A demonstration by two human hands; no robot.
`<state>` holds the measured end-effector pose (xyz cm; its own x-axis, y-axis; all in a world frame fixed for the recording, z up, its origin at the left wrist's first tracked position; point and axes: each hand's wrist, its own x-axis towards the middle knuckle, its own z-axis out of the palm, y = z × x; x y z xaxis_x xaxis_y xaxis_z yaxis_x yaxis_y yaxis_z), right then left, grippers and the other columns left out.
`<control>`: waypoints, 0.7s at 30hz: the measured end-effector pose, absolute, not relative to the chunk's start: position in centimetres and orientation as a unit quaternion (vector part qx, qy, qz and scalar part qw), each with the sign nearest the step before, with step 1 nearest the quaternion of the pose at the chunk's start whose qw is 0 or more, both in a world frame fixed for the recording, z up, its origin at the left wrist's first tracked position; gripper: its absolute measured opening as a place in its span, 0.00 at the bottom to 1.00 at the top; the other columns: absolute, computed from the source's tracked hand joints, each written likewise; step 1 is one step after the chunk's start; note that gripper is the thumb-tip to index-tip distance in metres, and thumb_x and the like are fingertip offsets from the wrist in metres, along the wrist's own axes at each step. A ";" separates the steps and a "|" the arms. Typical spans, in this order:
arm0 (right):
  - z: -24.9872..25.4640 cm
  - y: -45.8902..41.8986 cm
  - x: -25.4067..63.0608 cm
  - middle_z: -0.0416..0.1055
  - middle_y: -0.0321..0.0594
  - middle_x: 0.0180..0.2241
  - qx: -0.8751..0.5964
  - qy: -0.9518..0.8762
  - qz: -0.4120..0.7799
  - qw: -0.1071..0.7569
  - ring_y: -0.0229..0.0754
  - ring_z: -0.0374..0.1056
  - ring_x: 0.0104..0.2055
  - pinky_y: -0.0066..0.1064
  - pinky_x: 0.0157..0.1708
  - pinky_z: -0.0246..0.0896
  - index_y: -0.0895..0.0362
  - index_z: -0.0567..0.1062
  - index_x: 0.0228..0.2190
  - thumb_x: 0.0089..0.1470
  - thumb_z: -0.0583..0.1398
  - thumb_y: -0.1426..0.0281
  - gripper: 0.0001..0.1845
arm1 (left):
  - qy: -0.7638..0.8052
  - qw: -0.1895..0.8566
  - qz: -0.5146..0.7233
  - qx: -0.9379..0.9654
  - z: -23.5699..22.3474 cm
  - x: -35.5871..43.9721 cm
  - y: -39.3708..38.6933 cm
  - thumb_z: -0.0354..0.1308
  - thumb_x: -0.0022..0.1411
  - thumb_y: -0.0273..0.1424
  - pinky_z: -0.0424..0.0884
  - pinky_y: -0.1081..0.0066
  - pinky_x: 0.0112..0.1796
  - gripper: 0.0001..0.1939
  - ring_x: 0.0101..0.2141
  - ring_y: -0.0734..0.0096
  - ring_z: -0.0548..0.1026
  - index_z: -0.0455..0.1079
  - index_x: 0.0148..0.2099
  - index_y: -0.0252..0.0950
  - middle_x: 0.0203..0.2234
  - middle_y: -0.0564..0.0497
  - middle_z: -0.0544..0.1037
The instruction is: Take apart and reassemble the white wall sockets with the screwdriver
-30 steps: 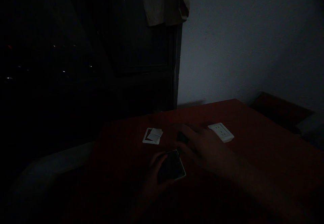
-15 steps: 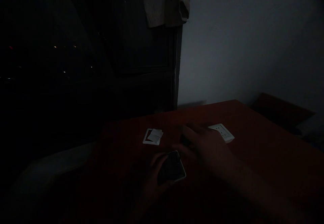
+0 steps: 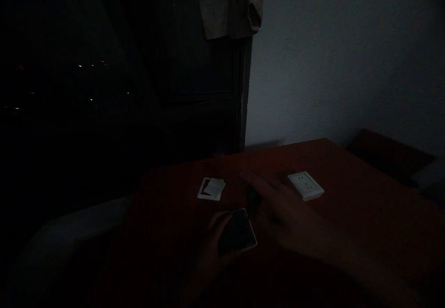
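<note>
My left hand [image 3: 213,245] is closed round the edge of a wall socket [image 3: 238,231], its dark back turned up and a thin white rim showing. To its right, my right hand [image 3: 278,206] hovers over the table with the index finger stretched forward. A small dark object [image 3: 254,195] shows below that finger, in the curl of the hand; its kind is too dim to tell. Past my right hand lies a white wall socket [image 3: 306,186], slotted face up. Beyond my left hand is a white square frame [image 3: 204,192] with pale flat pieces [image 3: 215,186] lying across it.
The room is very dark. Everything lies on a reddish-brown table [image 3: 347,206] that reaches towards a pale wall [image 3: 330,67]. A dark window [image 3: 104,80] stands at the left, with cloth [image 3: 229,6] hanging above its frame. Another brown surface [image 3: 389,152] is at the right.
My right hand has shifted slightly, its index finger now stretched further to the left, and the face-up socket is more fully uncovered. My left hand keeps its hold.
</note>
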<state>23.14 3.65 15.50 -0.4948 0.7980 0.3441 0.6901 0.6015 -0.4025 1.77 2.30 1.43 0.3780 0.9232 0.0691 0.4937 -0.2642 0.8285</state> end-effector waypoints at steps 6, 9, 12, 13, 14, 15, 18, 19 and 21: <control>15.1 4.3 23.0 0.73 0.48 0.44 -0.521 -0.826 0.037 0.211 0.52 0.73 0.39 0.44 0.35 0.69 0.54 0.64 0.54 0.60 0.54 0.61 0.22 | 0.490 0.363 0.288 0.739 0.9 1.7 2.3 0.64 0.53 0.32 0.63 0.57 0.57 0.33 0.56 0.56 0.64 0.59 0.61 0.48 0.59 0.50 0.62; 15.2 4.2 23.3 0.67 0.50 0.54 -0.464 -0.845 0.072 0.256 0.51 0.69 0.50 0.43 0.44 0.68 0.56 0.56 0.60 0.59 0.52 0.70 0.28 | 0.482 0.376 0.286 0.738 1.0 1.7 2.3 0.64 0.53 0.32 0.64 0.58 0.56 0.33 0.56 0.57 0.64 0.59 0.61 0.48 0.58 0.49 0.62; 15.1 4.0 23.3 0.65 0.49 0.56 -0.425 -0.855 0.106 0.277 0.47 0.67 0.52 0.38 0.47 0.66 0.55 0.53 0.61 0.58 0.52 0.73 0.30 | 0.478 0.371 0.284 0.743 1.1 1.7 2.4 0.65 0.54 0.32 0.63 0.58 0.56 0.33 0.56 0.57 0.64 0.59 0.61 0.47 0.58 0.49 0.62; 15.0 4.1 23.2 0.68 0.48 0.53 -0.441 -0.851 0.096 0.268 0.47 0.69 0.49 0.39 0.45 0.67 0.54 0.56 0.59 0.59 0.53 0.71 0.27 | 0.478 0.368 0.284 0.745 1.1 1.7 2.4 0.64 0.54 0.32 0.63 0.59 0.57 0.34 0.56 0.57 0.64 0.58 0.61 0.47 0.59 0.49 0.61; 14.9 4.1 23.1 0.71 0.48 0.49 -0.464 -0.844 0.077 0.256 0.48 0.71 0.45 0.40 0.41 0.68 0.54 0.60 0.57 0.60 0.54 0.68 0.24 | 0.479 0.366 0.282 0.746 1.1 1.7 2.4 0.64 0.54 0.32 0.62 0.58 0.57 0.34 0.57 0.57 0.63 0.58 0.61 0.47 0.59 0.49 0.61; 14.8 4.2 23.0 0.73 0.47 0.46 -0.486 -0.838 0.057 0.242 0.48 0.72 0.41 0.40 0.38 0.69 0.54 0.63 0.55 0.60 0.54 0.66 0.21 | 0.481 0.364 0.280 0.747 1.1 1.6 2.4 0.64 0.54 0.32 0.62 0.58 0.57 0.34 0.57 0.57 0.63 0.58 0.61 0.48 0.59 0.49 0.61; 14.7 4.3 22.9 0.72 0.49 0.45 -0.491 -0.833 0.042 0.249 0.50 0.72 0.40 0.42 0.37 0.68 0.56 0.64 0.54 0.59 0.54 0.66 0.22 | 0.488 0.356 0.275 0.748 1.2 1.6 2.4 0.65 0.54 0.32 0.63 0.57 0.57 0.34 0.57 0.55 0.63 0.59 0.61 0.47 0.59 0.49 0.61; 14.8 4.2 22.9 0.71 0.51 0.48 -0.471 -0.839 0.061 0.265 0.51 0.71 0.44 0.43 0.40 0.68 0.56 0.61 0.57 0.59 0.53 0.68 0.24 | 0.489 0.355 0.274 0.748 1.3 1.6 2.3 0.64 0.54 0.33 0.63 0.57 0.56 0.33 0.57 0.55 0.64 0.59 0.61 0.47 0.59 0.49 0.62; 14.9 4.1 23.0 0.66 0.51 0.55 -0.425 -0.851 0.102 0.293 0.49 0.67 0.52 0.43 0.46 0.66 0.56 0.55 0.60 0.57 0.51 0.73 0.29 | 0.489 0.360 0.273 0.746 1.4 1.7 2.3 0.64 0.54 0.33 0.64 0.57 0.56 0.33 0.56 0.55 0.65 0.60 0.61 0.48 0.59 0.49 0.63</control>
<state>23.05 4.09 14.89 -0.4675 0.7818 0.4126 0.6626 0.6189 -0.4218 1.70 2.32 1.40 0.3723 0.9265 0.0548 0.5330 -0.2617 0.8046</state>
